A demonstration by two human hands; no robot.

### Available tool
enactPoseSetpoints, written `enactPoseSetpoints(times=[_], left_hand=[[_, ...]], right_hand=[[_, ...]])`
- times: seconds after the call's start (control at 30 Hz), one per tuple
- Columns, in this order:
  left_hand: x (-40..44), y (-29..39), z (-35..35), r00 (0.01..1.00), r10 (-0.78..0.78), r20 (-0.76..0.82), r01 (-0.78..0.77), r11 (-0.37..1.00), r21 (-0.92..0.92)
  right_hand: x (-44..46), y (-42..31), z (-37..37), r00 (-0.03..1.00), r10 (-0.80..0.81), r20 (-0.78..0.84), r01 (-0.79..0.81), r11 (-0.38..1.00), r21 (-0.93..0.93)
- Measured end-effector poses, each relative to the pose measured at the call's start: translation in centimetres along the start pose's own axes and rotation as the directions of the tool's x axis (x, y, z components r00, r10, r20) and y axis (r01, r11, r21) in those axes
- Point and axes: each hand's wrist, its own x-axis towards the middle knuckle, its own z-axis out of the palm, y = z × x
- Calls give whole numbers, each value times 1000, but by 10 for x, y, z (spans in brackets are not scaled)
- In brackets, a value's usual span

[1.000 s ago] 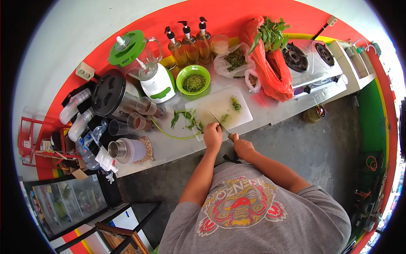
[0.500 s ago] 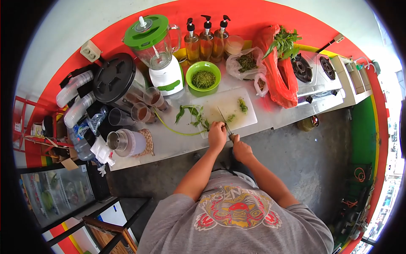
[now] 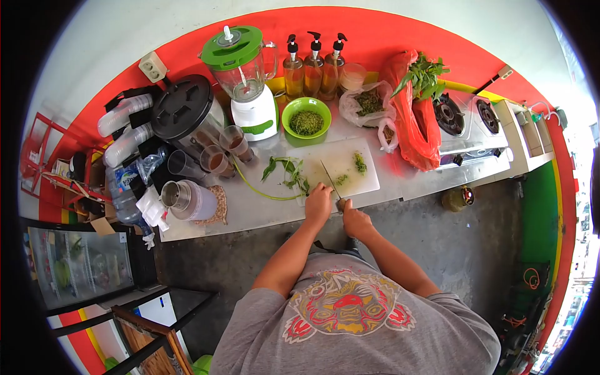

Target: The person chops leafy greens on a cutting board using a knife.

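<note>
A knife (image 3: 331, 179) points away from me over the white cutting board (image 3: 370, 180), its handle wrapped in my right hand (image 3: 357, 221). Close to the blade's left side, my left hand (image 3: 319, 203) is closed on leafy green stems (image 3: 289, 174). These stems trail left off the board, and one long pale stalk (image 3: 259, 190) curves across the counter. The ends under my left fingers are hidden. Finely cut greens (image 3: 360, 164) lie in a small pile on the board's right half, with more bits (image 3: 340, 180) beside the blade.
Behind the board stand a green bowl (image 3: 289, 132) of chopped greens, a blender (image 3: 250, 112) and several pump bottles (image 3: 314, 72). Plastic bags (image 3: 420, 144) with leaves and a gas stove (image 3: 472, 119) are to the right. Cups (image 3: 220, 164) and a steel-necked jar (image 3: 199, 203) occupy the left.
The camera view has shifted slightly, so the counter items appear a little lower. Both hands keep nearly the same places at the board, still gripping the knife and stems.
</note>
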Motion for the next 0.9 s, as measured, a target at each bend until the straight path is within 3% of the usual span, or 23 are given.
enactPoseSetpoints(times=[0.27,0.43,0.9], left_hand=[[4,8,-3,991,-132,22,132,991,-3],[3,12,-5,983,-183,-17,183,983,-9],[-9,6,13,987,4,-161,28,981,191]], right_hand=[[-8,2,22,999,1,34,-3,997,72],[5,4,-16,994,-74,83,70,996,52],[1,12,1,987,-139,81,129,985,116]])
